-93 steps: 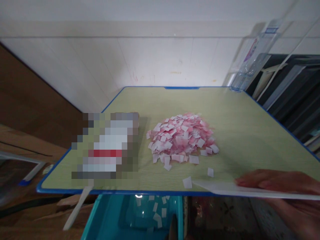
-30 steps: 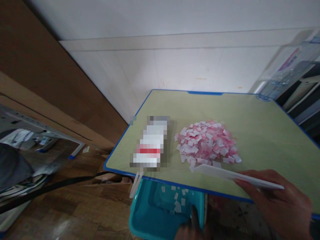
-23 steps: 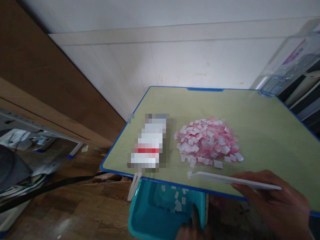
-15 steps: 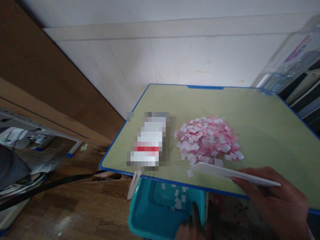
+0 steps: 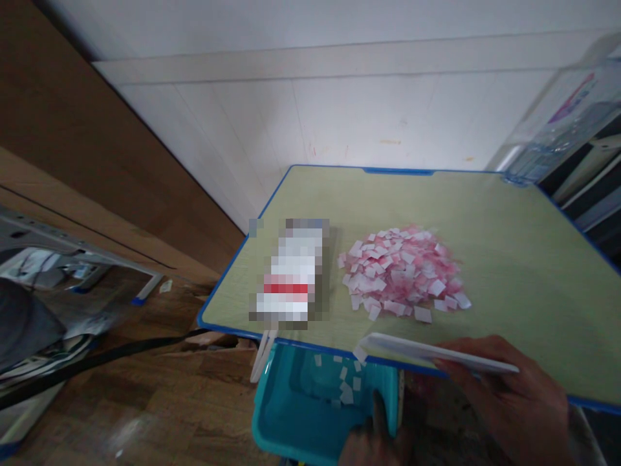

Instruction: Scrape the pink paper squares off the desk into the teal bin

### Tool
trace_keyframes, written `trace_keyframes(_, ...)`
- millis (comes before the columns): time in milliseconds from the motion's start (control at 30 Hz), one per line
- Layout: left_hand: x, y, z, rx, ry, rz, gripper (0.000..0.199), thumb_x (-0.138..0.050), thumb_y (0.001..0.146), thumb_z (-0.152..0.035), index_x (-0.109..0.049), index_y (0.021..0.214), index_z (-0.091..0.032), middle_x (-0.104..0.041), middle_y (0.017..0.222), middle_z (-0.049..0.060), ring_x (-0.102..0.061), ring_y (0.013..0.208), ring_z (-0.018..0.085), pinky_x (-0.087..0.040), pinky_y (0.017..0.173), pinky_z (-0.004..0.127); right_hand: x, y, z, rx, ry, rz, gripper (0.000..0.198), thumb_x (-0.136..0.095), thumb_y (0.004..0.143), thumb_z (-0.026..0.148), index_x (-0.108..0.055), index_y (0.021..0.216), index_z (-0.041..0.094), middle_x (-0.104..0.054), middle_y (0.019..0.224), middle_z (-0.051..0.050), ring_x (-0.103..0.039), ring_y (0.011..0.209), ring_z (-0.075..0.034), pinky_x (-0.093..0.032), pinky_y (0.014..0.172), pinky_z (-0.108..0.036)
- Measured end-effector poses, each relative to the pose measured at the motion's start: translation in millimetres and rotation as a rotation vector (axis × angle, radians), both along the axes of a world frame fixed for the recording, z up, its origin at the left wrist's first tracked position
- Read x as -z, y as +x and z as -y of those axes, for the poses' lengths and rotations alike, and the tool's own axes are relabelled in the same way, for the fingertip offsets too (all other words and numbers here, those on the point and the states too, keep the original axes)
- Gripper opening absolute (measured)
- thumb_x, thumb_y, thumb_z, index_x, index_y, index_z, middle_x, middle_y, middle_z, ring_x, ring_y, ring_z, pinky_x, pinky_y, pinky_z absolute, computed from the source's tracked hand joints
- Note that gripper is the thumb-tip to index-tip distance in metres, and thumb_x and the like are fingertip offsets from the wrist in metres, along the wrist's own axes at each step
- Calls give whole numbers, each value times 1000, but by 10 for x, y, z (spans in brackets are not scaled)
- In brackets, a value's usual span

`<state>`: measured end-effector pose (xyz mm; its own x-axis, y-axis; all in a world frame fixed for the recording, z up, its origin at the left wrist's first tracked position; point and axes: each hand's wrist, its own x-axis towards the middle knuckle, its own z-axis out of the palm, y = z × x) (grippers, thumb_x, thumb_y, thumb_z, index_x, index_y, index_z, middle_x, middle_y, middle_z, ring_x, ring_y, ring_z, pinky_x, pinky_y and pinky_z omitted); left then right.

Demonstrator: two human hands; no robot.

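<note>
My right hand is closed around a thin, flat white strip held on its long edge, like a scraper. Its tip touches a small white paper square at the table's front edge. Beyond the strip lies a heaped pile of small pink and white paper squares. Below the table edge is a teal basin with several loose squares inside. My left hand is at the basin's near right corner and appears to grip it, one finger stretched inward; its other fingers are partly hidden.
A blurred white rectangular object with a red band lies on the blue-edged table, a white strap hanging off the front. At the back right stands a clear plastic bottle. A white wall borders the back.
My right hand has drawn the white strip toward me and left, pushing one paper square to the table's edge. My left hand and the basin stay nearly where they were.
</note>
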<state>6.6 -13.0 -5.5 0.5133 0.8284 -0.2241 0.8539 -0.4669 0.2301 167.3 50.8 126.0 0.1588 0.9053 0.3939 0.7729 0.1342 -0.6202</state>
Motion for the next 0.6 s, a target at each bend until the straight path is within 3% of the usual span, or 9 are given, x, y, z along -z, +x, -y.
trace_keyframes(67,-9,-24,-13,43,-11,26,37,-32,88,-33,-49,120,-42,-62,112,14,-66,61,24,-52,44,32,-4,-19,0,-50,11,-28,17,-60,76,47,-66,74,31,-69,65,7,-65,56,-13,-49,46,-20)
trace_keyframes(167,-45,-23,-22,48,13,12,42,-31,88,-31,-40,127,-43,-62,111,16,-65,60,23,-52,44,32,-29,-58,8,30,0,-116,13,-60,78,44,-65,75,32,-69,66,8,-64,55,-11,-49,47,-19)
trace_keyframes(367,-96,3,-25,52,11,-17,40,-31,88,-31,-44,124,-43,-63,110,14,-65,59,22,-53,44,32,-68,-84,42,97,25,-141,10,-60,79,41,-62,76,32,-68,66,8,-64,55,-11,-50,51,-20)
trace_keyframes(600,59,-43,8,22,309,59,32,-35,87,-38,-55,111,-43,-68,97,10,-59,43,14,-45,35,20,-33,114,-17,315,111,61,24,-59,76,49,-60,74,25,-65,62,4,-61,51,-14,-45,45,-25)
